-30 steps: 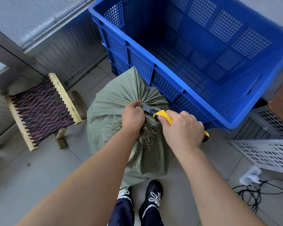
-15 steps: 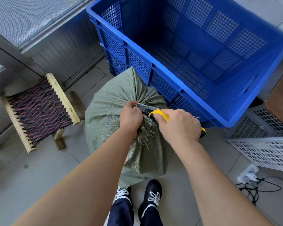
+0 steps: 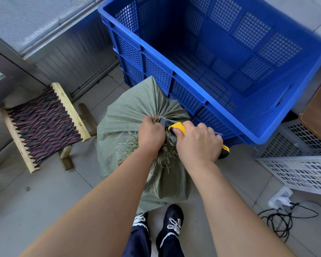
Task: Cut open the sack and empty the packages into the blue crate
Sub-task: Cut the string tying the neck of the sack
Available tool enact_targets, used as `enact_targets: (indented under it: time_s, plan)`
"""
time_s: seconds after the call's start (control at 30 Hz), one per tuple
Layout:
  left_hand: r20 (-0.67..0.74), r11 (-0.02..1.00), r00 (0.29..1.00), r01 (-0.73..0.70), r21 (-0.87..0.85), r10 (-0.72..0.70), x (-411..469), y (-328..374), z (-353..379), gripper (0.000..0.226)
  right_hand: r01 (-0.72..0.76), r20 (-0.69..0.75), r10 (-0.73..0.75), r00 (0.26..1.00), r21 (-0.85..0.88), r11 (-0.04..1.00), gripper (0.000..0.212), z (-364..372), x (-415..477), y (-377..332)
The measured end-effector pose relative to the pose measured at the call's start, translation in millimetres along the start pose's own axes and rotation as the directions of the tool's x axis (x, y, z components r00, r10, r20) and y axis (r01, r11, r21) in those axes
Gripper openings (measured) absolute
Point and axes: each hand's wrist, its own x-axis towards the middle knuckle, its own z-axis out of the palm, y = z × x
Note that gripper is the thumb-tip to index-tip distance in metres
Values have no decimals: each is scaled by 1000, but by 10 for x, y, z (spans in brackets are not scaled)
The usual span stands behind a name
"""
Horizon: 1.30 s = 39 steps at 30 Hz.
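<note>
Location: the sack (image 3: 130, 117) stands on the floor between your shoes and the blue crate (image 3: 193, 84), leaning against the crate's near wall. Its neck is gathered shut, with frayed strands hanging below. No packages are visible; the crate shows only bare mesh.

Step in hand, as judged: cutting through the gathered neck. The exposed blade sits just beside your left knuckles, which is the main hazard. Draw the edge away from the holding hand, toward the crate side, and never toward the wrist. Pull the neck taut so the weave parts cleanly. Cut shallow, at the tie only, so the contents below are not slit.

Fingers: your left hand (image 3: 151, 133) is curled tight round the bunched neck, with no gap showing. Your right hand (image 3: 198, 143) is wrapped fully round the utility knife (image 3: 176, 127) — thumb (image 3: 178, 131) pressed on the yellow body, the black butt protruding behind the palm.
</note>
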Motion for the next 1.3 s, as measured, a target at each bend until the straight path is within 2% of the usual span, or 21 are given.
enact_targets:
  time_s: [0.27,0.47,0.57,0.67,0.73,0.9,0.97,1.07,1.3]
  plan:
    - [-40,998,998,44,48,-42,-15,35,-15,38,91,-32,-92,995,-45,995,42,95,116,20]
    - [-106,998,994,10,59,-4,-2,9,-45,35,112,39,-111,993,-16,994,46,169,182,-18]
    - [-59,1000,998,1,15,0,-28,-47,-79,35,113,95,-114,989,14,993,50,156,195,25]
    - [-27,998,999,21,51,-20,-45,-48,-91,53,121,23,-119,993,-60,991,50,93,224,27]
    - [-41,998,999,13,54,-11,-22,-61,-109,57,130,-15,-132,991,-98,987,53,39,252,-6]
    - [-33,1000,999,-7,-17,6,-59,-135,-150,51,177,166,-166,972,-55,983,59,83,262,25]
    - [-39,999,999,-35,0,35,-72,-141,-145,46,199,150,-190,970,-46,979,53,79,253,7]
    - [-51,999,998,-34,35,36,-45,-141,-129,43,257,80,-247,966,-140,956,47,62,205,-75]
    - [-100,989,995,10,147,5,-47,-53,-148,22,274,268,-222,937,-175,946,48,150,336,-215]
